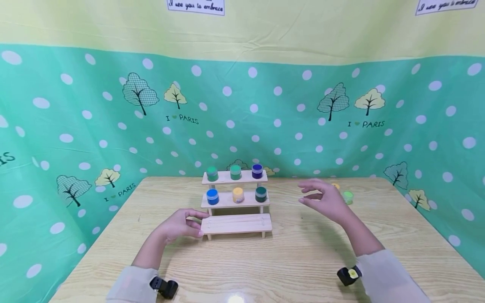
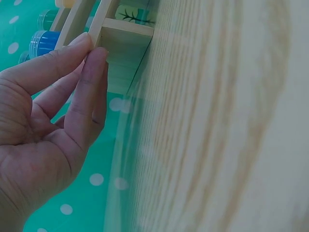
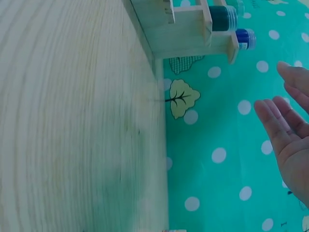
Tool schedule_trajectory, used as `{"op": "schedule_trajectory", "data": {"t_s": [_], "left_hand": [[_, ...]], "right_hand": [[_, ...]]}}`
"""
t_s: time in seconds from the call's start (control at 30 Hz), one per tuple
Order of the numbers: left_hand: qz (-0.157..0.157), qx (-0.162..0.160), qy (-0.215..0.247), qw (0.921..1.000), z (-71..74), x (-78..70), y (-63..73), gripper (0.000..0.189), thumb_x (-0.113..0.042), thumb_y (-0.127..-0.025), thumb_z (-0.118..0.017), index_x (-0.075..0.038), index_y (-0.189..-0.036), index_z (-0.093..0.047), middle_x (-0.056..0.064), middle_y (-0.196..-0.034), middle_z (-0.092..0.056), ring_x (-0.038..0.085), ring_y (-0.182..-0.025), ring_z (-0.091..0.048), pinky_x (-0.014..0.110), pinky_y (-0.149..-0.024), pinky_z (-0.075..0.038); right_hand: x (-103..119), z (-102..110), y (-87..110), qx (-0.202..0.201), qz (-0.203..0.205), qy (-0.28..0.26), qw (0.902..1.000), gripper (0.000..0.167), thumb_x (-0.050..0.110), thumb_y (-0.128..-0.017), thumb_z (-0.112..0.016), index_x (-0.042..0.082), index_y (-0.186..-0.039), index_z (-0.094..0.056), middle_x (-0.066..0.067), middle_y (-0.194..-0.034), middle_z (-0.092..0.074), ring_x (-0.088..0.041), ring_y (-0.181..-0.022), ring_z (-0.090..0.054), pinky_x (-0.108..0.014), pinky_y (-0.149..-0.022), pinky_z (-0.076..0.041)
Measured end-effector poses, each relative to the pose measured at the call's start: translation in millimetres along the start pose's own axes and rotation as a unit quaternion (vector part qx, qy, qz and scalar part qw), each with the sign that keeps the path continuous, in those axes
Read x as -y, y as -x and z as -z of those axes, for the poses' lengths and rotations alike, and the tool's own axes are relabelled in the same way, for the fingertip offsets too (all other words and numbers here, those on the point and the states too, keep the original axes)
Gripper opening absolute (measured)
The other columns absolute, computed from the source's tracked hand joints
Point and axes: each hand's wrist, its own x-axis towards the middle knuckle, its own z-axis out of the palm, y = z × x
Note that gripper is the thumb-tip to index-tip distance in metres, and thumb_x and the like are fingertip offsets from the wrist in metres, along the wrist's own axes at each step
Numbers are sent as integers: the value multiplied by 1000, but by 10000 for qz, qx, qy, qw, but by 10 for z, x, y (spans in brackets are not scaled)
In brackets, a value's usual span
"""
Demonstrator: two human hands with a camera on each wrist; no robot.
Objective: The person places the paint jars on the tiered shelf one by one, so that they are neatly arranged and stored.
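Note:
A three-step wooden rack (image 1: 236, 224) stands on the table. Its top step carries two green paint jars (image 1: 235, 171) and a dark blue jar (image 1: 257, 171). On the middle step are a blue jar (image 1: 212, 196), a yellow-orange jar (image 1: 238, 195) and a dark green jar (image 1: 260, 194); the lowest step is bare. My left hand (image 1: 182, 225) pinches the left end of that lowest step between thumb and fingers. Raised over the table to the right of the rack, my right hand (image 1: 322, 199) holds nothing, its fingers loosely extended.
A light green jar (image 1: 347, 197) stands on the wooden table (image 1: 295, 261) behind my right hand. Beside it an orange jar (image 1: 335, 186) is partly hidden by that hand. A polka-dot curtain (image 1: 265, 126) hangs along the table's back and sides.

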Motion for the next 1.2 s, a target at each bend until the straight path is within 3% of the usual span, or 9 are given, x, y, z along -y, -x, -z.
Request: {"op": "schedule_trajectory", "data": {"t_s": [0.27,0.5,0.57,0.7,0.8,0.97,1.2], "left_hand": [[-51,7,-104,9999,-5,15,-4,56,3,-73,-82,1,-126,-63,12,-110,-62,22,-86,-65,35,-73,-57],[-17,9,-55,10000,-8,17,2,55,4,-73,-81,0,-125,-63,14,-113,-60,23,-86,-65,35,-73,-57],[-9,2,-59,10000,-7,15,3,55,4,-73,-81,0,-125,-63,14,-115,-59,23,-86,-64,35,-73,-57],[4,-11,-62,10000,-5,6,0,56,4,-73,-81,0,-126,-63,14,-117,-58,22,-87,-64,35,-74,-57],[-32,27,-67,10000,0,3,-1,56,3,-74,-81,1,-126,-63,15,-117,-59,22,-87,-64,35,-74,-57],[-53,55,-106,9999,6,14,-6,55,3,-75,-81,1,-127,-62,15,-117,-59,22,-88,-65,35,-75,-57],[-35,-4,-100,9999,3,24,-18,56,3,-74,-81,-1,-126,-63,13,-116,-60,23,-88,-66,37,-75,-57]], "right_hand": [[-45,128,100,-233,-50,104,9997,37,8,-86,-75,1,-121,-65,-15,-125,-58,-33,-104,-62,-28,-83,-55],[-94,252,176,-512,2,338,9981,37,3,-85,-75,-1,-120,-65,-15,-122,-58,-6,-97,-63,-21,-81,-54],[-106,280,200,-594,-3,481,9971,36,5,-85,-75,0,-120,-65,-13,-121,-59,-8,-96,-63,-20,-81,-53],[-128,325,261,-732,11,640,9953,35,5,-85,-75,0,-119,-66,-12,-122,-60,-23,-99,-63,-18,-82,-52],[-150,354,305,-822,-4,667,9944,35,7,-85,-75,1,-118,-66,-12,-121,-60,-23,-99,-62,-17,-81,-52],[-216,428,366,-905,11,773,9929,34,10,-85,-76,2,-117,-67,-13,-120,-61,-7,-96,-61,-15,-79,-52],[-310,572,425,-714,-189,878,9934,40,14,-87,-76,2,-123,-64,-13,-127,-56,9,-99,-54,-15,-82,-51]]}}
